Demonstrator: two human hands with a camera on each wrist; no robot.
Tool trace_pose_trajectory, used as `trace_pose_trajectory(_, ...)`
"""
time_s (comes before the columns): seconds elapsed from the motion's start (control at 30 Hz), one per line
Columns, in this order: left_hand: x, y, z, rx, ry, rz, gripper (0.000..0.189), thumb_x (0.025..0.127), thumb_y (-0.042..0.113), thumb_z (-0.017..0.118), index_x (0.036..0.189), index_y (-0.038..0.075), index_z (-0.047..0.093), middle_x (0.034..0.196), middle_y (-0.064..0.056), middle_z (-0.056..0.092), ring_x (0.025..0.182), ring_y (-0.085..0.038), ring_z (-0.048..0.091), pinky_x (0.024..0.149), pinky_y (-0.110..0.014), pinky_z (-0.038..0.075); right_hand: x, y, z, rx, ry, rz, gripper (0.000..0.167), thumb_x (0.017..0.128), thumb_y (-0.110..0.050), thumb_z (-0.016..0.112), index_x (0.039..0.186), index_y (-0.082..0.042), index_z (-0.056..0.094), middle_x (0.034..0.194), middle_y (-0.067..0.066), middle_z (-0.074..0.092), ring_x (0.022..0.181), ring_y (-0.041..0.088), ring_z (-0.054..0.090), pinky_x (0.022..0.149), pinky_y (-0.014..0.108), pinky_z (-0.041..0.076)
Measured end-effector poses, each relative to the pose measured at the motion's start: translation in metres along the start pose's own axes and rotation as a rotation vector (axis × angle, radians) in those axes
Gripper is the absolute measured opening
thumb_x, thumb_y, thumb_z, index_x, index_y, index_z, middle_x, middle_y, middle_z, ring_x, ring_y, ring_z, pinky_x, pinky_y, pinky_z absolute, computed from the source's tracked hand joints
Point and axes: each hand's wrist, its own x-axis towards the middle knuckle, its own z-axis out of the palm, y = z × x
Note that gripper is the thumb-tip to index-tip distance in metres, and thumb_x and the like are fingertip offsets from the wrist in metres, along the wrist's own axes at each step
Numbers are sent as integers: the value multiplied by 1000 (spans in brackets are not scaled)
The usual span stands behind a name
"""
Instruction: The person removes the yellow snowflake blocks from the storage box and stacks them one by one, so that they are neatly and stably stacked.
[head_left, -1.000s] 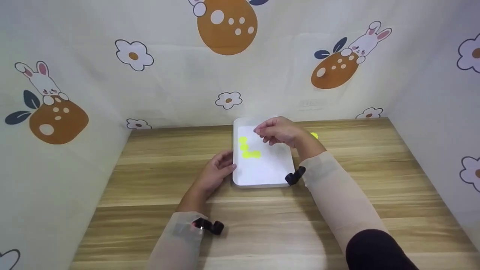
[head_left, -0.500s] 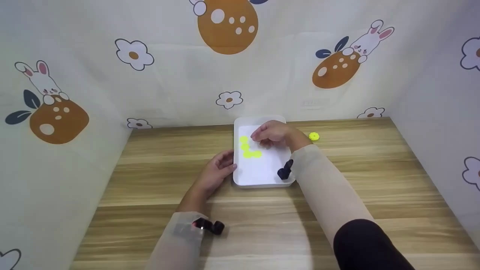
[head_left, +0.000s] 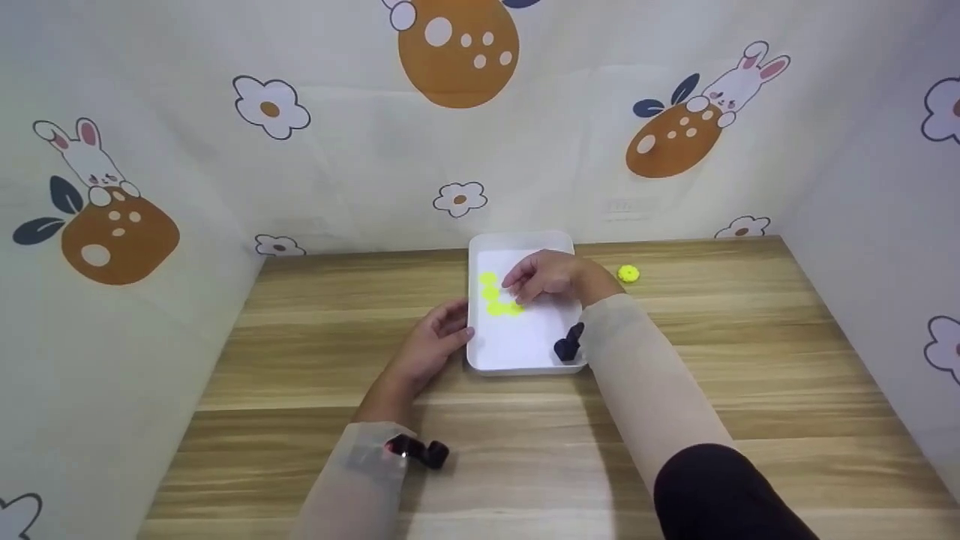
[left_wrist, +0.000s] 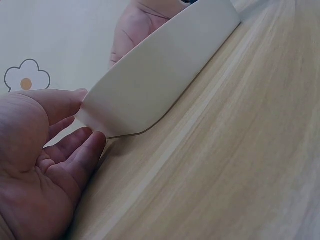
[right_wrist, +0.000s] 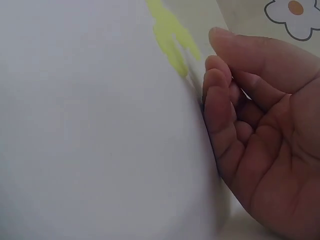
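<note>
A white rectangular tray [head_left: 529,345] lies on the wooden table. On its floor, several small flat yellow pieces [head_left: 490,293] form an L shape, overexposed so that their detail is lost. My right hand [head_left: 549,274] hangs over the tray with bent fingers, its fingertips close to the right end of the L and hiding part of it. In the right wrist view, nothing shows between that hand's thumb and fingers [right_wrist: 218,107]. From outside, my left hand [head_left: 429,346] touches the tray's left wall with loosely bent fingers; the left wrist view shows fingertips [left_wrist: 97,142] against that wall [left_wrist: 117,117].
A yellow flower-shaped piece [head_left: 628,274] with a scalloped edge lies on the wooden table [head_left: 697,337], right of the tray. Behind the table hangs a pale cloth [head_left: 352,165] printed with rabbits, oranges and flowers. Black cameras [head_left: 431,454] are strapped to both sleeves.
My right hand has come a little left and nearer, and its thumb has dropped toward the L's right end. The flower-shaped piece, partly hidden by that arm before, shows fully. My left hand stays put.
</note>
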Motion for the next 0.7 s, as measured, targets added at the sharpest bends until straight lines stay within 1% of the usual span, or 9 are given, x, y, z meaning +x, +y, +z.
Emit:
trace_pose_trajectory(0.13, 0, -1, 0, 3, -1, 0, 62, 102, 5, 70, 159, 7, 48, 165, -16, 51, 153, -34, 50, 126, -45, 46, -1, 0, 1, -72, -27, -3, 42, 86, -2, 83, 123, -20, 78, 118, -1, 74, 113, 17, 63, 110, 33, 49)
trace_pose_trajectory(0.27, 1, 0, 0, -3, -3, -6, 62, 101, 5, 70, 159, 7, 48, 166, -15, 49, 154, -33, 50, 126, -45, 45, -2, -1, 4, -152, -41, -8, 44, 85, 0, 83, 122, -24, 77, 125, 0, 71, 119, 20, 59, 115, 38, 46)
trace_pose_trajectory(0.47, 1, 0, 0, 1, -9, -7, 63, 102, 5, 69, 160, 5, 46, 168, -16, 47, 155, -35, 48, 127, -47, 44, -4, -2, 7, -242, -13, -32, 42, 85, -2, 82, 120, -24, 78, 123, -2, 72, 116, 19, 58, 110, 37, 47)
trace_pose_trajectory(0.6, 1, -1, 0, 10, -12, 1, 64, 101, 5, 70, 160, 5, 45, 167, -17, 47, 155, -35, 47, 128, -47, 43, -4, -1, 8, -257, 8, -58, 41, 85, -1, 80, 121, -21, 79, 121, -2, 74, 113, 18, 59, 106, 35, 48)
trace_pose_trajectory(0.7, 1, -1, 0, 9, -10, 3, 64, 101, 6, 70, 160, 6, 46, 167, -16, 47, 155, -34, 48, 128, -47, 43, -4, 0, 8, -249, 18, -58, 41, 85, 0, 80, 121, -20, 79, 120, -2, 74, 112, 17, 59, 104, 33, 49)
